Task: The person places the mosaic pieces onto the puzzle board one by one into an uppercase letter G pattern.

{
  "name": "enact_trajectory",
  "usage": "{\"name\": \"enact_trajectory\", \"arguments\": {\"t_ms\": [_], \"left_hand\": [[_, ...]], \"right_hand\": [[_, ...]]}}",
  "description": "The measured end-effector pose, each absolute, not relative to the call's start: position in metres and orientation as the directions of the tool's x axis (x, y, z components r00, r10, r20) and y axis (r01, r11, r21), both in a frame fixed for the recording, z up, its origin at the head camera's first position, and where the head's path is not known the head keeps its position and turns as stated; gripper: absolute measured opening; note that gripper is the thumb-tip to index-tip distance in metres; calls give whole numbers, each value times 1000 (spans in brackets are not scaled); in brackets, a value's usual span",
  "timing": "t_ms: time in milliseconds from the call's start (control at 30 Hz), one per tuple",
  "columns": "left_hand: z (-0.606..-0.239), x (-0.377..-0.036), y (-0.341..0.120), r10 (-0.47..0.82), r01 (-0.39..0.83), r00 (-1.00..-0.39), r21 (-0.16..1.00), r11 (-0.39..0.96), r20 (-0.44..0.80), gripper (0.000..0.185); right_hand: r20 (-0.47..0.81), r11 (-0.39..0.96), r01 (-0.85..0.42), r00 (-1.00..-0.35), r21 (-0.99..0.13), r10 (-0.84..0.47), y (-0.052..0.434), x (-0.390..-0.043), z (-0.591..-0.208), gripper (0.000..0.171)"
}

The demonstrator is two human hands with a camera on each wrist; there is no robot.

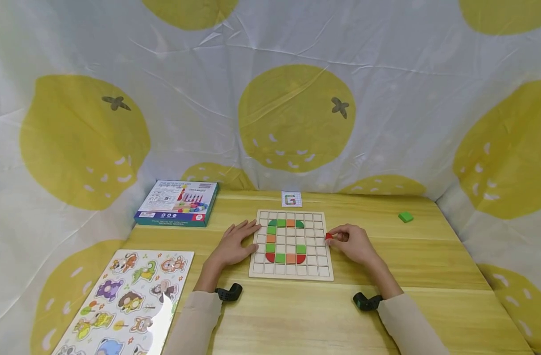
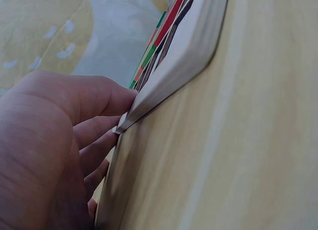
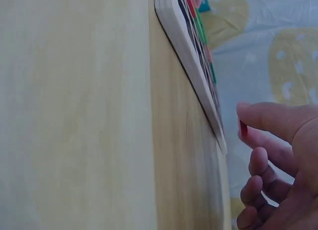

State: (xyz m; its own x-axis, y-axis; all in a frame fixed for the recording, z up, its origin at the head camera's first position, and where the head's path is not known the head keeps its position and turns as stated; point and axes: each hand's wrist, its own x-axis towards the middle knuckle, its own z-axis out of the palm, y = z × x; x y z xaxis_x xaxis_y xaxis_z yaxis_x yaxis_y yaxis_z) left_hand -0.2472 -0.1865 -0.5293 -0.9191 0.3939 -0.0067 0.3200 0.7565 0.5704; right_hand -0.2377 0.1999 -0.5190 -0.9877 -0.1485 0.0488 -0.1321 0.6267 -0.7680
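Observation:
A wooden grid board [image 1: 315, 271] lies on the table with green, orange and red tiles set in its squares, forming an open ring shape. At its left edge rests my left hand [image 1: 233, 245], fingers spread; the left wrist view shows the thumb [image 2: 107, 93] touching the board's rim. My right hand [image 1: 352, 243] pinches a small red tile [image 1: 328, 236] between thumb and forefinger just off the board's right edge. In the right wrist view the red tile [image 3: 243, 128] shows edge-on, raised above the table, with the other fingers loosely curled.
A small pattern card [image 1: 291, 199] with a G-like figure stands behind the board. One green tile [image 1: 405, 217] lies at the far right. To the left are a flat game box [image 1: 177, 203] and an animal puzzle board [image 1: 130, 301]. A lemon-print cloth [image 1: 386, 138] hangs behind the table.

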Motion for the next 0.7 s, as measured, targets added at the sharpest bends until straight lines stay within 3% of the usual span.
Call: {"name": "enact_trajectory", "arguments": {"t_ms": [700], "left_hand": [[-530,-248,-187,404,329,-915,574,749,-2,63]], "right_hand": [[37,571,-185,-965,-799,-261,143,-242,-522,19]]}}
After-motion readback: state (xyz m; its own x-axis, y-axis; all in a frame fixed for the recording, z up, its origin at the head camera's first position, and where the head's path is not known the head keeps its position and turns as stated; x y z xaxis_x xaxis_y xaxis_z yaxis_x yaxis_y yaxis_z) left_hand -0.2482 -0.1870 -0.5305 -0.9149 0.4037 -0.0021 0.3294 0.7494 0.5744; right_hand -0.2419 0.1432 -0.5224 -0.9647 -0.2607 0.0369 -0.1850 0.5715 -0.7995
